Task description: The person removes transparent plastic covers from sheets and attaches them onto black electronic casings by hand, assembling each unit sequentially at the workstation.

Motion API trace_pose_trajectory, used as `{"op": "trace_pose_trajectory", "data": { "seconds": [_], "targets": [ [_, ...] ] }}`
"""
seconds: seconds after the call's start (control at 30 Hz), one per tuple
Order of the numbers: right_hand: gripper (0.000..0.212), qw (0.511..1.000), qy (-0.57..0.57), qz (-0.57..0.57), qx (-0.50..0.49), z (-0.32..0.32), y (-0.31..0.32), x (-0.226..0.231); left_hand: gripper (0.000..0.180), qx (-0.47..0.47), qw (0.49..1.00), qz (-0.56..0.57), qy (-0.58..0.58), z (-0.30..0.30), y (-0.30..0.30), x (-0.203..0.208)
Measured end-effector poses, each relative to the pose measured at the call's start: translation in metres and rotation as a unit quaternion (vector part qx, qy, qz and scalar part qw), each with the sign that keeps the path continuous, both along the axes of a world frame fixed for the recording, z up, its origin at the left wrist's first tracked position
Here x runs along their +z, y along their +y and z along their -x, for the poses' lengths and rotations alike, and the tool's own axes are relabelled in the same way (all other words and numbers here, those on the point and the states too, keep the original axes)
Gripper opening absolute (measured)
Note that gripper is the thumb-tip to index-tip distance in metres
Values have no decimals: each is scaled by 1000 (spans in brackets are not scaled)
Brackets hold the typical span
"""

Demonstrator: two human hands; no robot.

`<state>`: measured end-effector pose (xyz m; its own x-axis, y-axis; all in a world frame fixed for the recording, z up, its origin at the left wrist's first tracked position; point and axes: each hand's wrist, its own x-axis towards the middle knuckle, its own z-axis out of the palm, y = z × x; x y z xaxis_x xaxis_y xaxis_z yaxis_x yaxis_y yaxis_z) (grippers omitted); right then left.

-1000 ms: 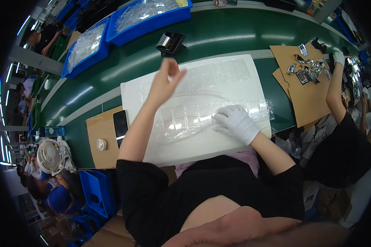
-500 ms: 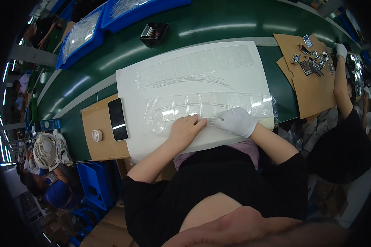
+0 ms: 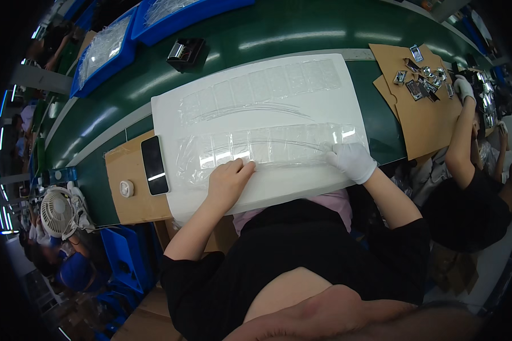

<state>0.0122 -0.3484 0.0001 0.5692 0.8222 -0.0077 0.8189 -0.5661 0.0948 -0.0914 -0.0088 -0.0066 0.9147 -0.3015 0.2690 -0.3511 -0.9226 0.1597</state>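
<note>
— Two strips of clear plastic film [image 3: 267,149] lie side by side across a white sheet [image 3: 301,184] at the near edge of the green tabletop [image 3: 256,34]. Where are the hands?

— Both rest on the nearer strip. Left hand [image 3: 227,181], bare, lies flat with fingers loosely curled, pressing the film near its middle and gripping nothing. Right hand [image 3: 352,161], in a white glove, presses down on the strip's right end; whether it pinches the film cannot be told.

— And the farther strip?

— It lies untouched toward the sheet's far edge [image 3: 261,88].

— What surrounds the sheet?

— Just beside its left edge, a dark phone [image 3: 153,165] and a small round white object [image 3: 127,188] sit on brown cardboard [image 3: 125,213]. A small fan [image 3: 56,211] stands past the tabletop's left end. Blue trays [image 3: 105,51] line the far left corner, with a black-and-silver device [image 3: 185,52] near them. Toward the right end, another person's gloved hand [image 3: 465,88] reaches over cardboard [image 3: 424,122] strewn with small metal parts [image 3: 424,82].
</note>
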Motion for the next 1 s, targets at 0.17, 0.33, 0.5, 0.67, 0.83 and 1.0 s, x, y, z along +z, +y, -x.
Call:
{"op": "trace_pose_trajectory", "data": {
  "seconds": [0.17,0.33,0.5,0.67,0.83,1.0],
  "targets": [
    [9,984,47,-172,14,-5,-4,17,22,52,998,-1,36,12,0,4],
    [16,931,233,-275,-55,17,-21,70,32,61,994,87,3,17,-5,33],
    [19,916,150,-266,-259,4,-29,103,40,0,980,196,-19,2,-32,54],
    [37,980,138,-103,-98,-33,-11,50,54,-207,938,267,75,-30,-124,32],
    [42,990,117,-55,-62,-30,-12,40,61,-267,943,183,74,-32,-146,-8],
    [41,988,113,-97,-43,-32,-12,47,64,-296,938,154,92,-33,-137,-13]
  ]
}}
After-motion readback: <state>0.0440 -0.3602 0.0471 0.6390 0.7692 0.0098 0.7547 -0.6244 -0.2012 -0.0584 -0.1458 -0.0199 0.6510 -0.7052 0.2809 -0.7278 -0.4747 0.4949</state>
